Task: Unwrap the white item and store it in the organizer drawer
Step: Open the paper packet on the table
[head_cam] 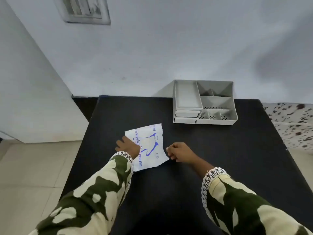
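A white packet (149, 146) with blue print lies flat on the black table (211, 150), near the middle. My left hand (127, 145) rests on the packet's left edge, fingers spread and pressing it down. My right hand (180, 151) is at the packet's lower right corner, fingers curled and pinching that edge. The grey organizer (204, 102) stands at the table's far side against the wall, with open compartments on top and two shut drawers (186, 116) at its front left.
A white wall rises behind the table. Tiled floor lies to the left, and a speckled surface (294, 122) adjoins the table on the right. My patterned sleeves cover the near part of the table.
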